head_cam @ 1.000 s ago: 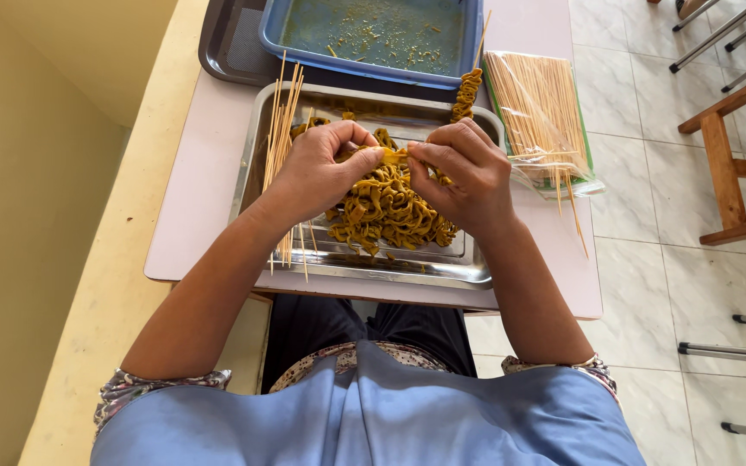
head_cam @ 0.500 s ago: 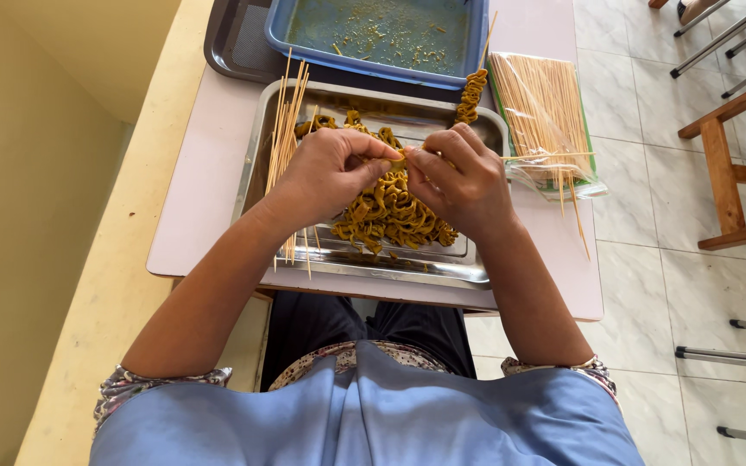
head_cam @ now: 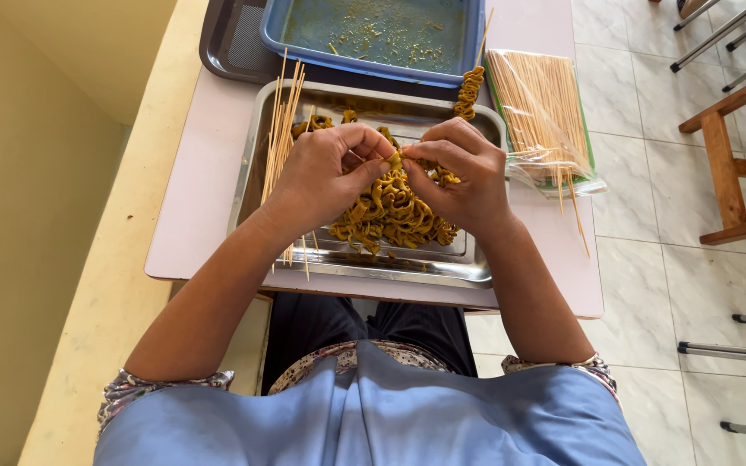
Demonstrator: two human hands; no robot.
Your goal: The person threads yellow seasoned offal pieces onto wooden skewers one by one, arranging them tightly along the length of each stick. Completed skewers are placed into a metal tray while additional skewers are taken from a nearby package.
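Observation:
A steel tray (head_cam: pixel 407 266) on a small pale table holds a heap of yellow-brown marinated meat strips (head_cam: pixel 393 211). Both hands meet above the heap. My left hand (head_cam: pixel 325 173) pinches a meat strip (head_cam: pixel 395 161) at its fingertips. My right hand (head_cam: pixel 464 173) grips the same strip from the other side, apparently with a thin bamboo skewer, mostly hidden by the fingers. Loose bamboo skewers (head_cam: pixel 281 138) lie along the tray's left rim. A finished skewer of meat (head_cam: pixel 470 91) leans on the tray's far right corner.
A blue tub (head_cam: pixel 280 30) with greenish marinade residue sits on a dark tray (head_cam: pixel 226 43) behind. A plastic bag of bamboo skewers (head_cam: pixel 541 116) lies to the right. A wooden chair (head_cam: pixel 736 164) and metal chair legs stand on the tiled floor at right.
Both hands have stayed over the heap, with small finger movements working the meat strip between them. The view has shifted slightly.

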